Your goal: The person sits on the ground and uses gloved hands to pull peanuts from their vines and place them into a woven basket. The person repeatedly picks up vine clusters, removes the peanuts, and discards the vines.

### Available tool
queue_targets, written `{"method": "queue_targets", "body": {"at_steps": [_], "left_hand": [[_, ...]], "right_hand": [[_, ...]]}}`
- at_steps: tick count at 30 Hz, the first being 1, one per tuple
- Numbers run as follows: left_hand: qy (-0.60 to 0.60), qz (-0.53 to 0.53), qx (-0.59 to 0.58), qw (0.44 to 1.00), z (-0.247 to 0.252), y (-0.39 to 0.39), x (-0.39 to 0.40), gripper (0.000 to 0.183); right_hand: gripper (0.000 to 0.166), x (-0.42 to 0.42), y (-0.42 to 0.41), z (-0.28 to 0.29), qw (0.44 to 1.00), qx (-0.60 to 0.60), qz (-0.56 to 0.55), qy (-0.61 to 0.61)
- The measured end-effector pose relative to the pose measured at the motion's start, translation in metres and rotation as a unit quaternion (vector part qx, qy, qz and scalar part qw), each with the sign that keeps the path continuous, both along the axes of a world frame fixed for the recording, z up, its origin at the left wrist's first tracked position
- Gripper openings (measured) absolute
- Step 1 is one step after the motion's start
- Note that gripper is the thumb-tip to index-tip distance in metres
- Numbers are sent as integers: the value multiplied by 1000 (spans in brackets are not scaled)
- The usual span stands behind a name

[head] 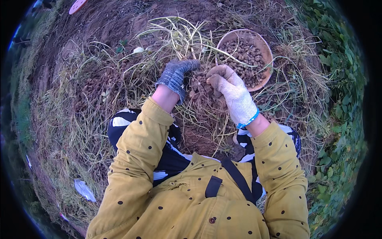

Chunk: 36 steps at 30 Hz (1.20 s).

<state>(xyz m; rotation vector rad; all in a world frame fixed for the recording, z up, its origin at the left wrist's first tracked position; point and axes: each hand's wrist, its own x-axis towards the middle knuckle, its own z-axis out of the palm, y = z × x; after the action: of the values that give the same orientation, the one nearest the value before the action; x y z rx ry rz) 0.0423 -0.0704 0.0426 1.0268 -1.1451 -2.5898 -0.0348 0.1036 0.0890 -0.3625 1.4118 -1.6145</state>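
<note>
My left hand (176, 73), in a dark blue-grey knitted glove, grips the stems of an uprooted peanut plant (191, 37). The plant's leafless pale green stalks fan out beyond the fist. Its soil-covered roots and pods (198, 88) hang between my two hands. At the right side of these roots is my right hand (229, 85), in a white knitted glove with soiled fingers and a blue cuff edge. Its thumb and fingers are curled together; whether a pod is pinched between them is hidden. Just beyond it stands a round woven basket (267, 49) holding many peanuts (243, 55).
Pulled plant stalks (89, 119) lie over the brown soil (113, 21) around me. Dense green leafy plants (337, 143) line the right side. A clear plastic bag (85, 189) lies at lower left, and a pink perforated object (77, 6) at upper left.
</note>
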Motion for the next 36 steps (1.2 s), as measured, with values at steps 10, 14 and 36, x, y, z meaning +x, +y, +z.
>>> {"method": "queue_targets", "body": {"at_steps": [10,14,36], "left_hand": [[-26,121,42,991,-10,-14,3,16],[-32,213,42,976,-28,-36,11,16],[166,30,-6,986,-14,-27,-1,23]], "right_hand": [[22,-16,7,25,992,-55,11,-116],[22,-47,17,33,984,-50,-116,-125],[49,-27,-5,-8,987,59,6,151]]}}
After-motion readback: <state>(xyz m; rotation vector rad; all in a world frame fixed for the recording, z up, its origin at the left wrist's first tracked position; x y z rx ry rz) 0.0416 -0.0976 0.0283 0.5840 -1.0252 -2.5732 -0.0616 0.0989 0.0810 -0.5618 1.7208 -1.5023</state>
